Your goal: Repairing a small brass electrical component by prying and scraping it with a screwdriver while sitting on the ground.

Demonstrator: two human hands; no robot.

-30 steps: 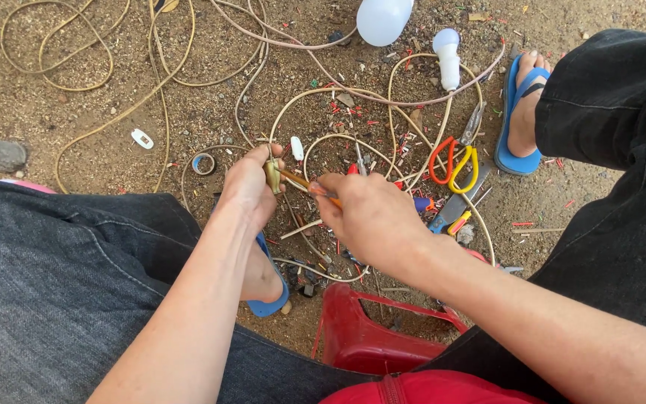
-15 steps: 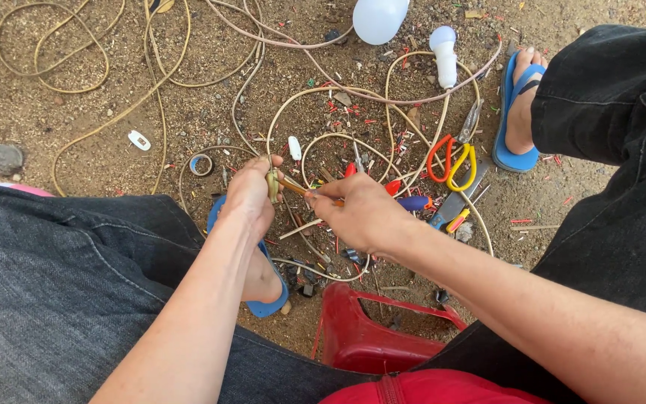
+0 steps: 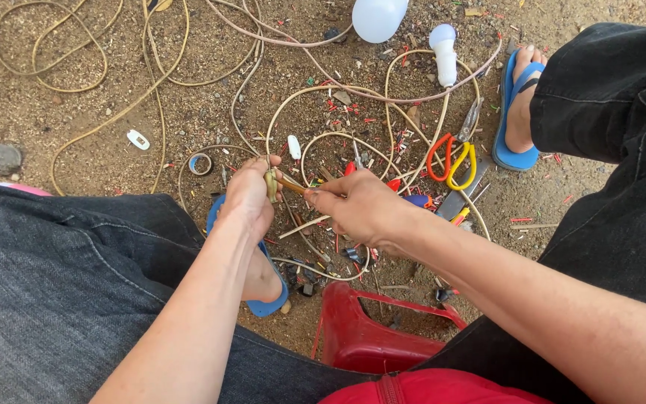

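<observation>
Left hand (image 3: 248,196) closes around a small brass-coloured fitting (image 3: 271,184), fingers curled and thumb pressed against it, above the person's left knee. Right hand (image 3: 357,208) pinches a thin tool with an orange-brown shaft (image 3: 291,185) between thumb and forefinger; the tip of the tool meets the fitting. Whether it is a screwdriver cannot be told. The two hands are close together, joined only through tool and fitting.

Directly below the hands: bare dirt ground (image 3: 76,112) strewn with short red and orange scraps of wire insulation. A cream-coloured cable (image 3: 315,91) loops around and under the hands and runs to the top of the view. Beneath the left hand, a foot in a blue sandal (image 3: 263,303). Below the right forearm, a red plastic stool (image 3: 371,333).

To the right of the right hand: pliers with one orange and one yellow handle (image 3: 450,157), lying on the ground, and just below them a utility knife (image 3: 459,198). Farther right, a second foot in a blue sandal (image 3: 514,112).

Left of the hands: a small roll of tape (image 3: 201,163) and, farther out, a white cable clip (image 3: 138,139). At the top edge: a white plastic bottle (image 3: 379,16) and a white lamp bulb (image 3: 445,52), near each other.
</observation>
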